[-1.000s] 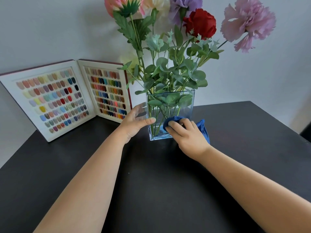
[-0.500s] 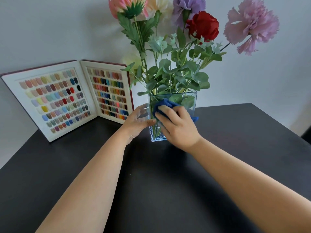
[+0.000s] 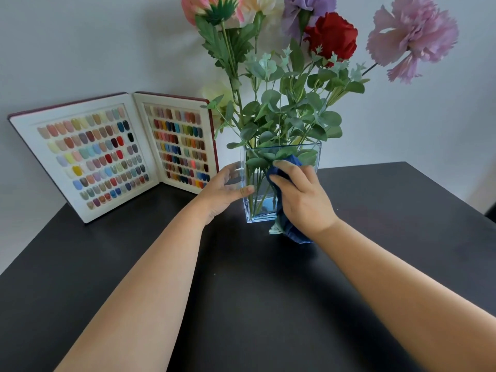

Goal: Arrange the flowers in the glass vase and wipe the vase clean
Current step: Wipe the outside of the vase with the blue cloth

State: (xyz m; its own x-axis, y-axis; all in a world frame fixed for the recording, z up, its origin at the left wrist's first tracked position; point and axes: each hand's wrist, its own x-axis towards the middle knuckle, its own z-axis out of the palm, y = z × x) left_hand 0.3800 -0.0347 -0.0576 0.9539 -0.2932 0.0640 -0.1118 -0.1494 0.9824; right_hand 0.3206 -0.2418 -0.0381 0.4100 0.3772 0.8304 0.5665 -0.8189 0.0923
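Observation:
A square clear glass vase (image 3: 258, 205) stands on the black table (image 3: 241, 291) and holds several artificial flowers: a red rose (image 3: 332, 36), a pink carnation (image 3: 410, 38), a purple bloom (image 3: 308, 9), a pink-green bloom (image 3: 212, 9) and leafy stems (image 3: 290, 116). My left hand (image 3: 225, 189) grips the vase's left side, thumb across its front corner. My right hand (image 3: 300, 194) presses a blue cloth (image 3: 291, 229) flat against the vase's front face; the cloth hangs down to the table below my palm.
An open nail-colour sample book (image 3: 115, 154) leans against the white wall (image 3: 80, 44) at the back left, close to the vase. The table's right edge (image 3: 451, 194) runs diagonally at the right. A pale yellow flower (image 3: 217, 89) shows behind the stems.
My right hand has moved the blue cloth over the vase's front, from the lower part up toward the rim, then to the right half. The left hand has stayed on the vase.

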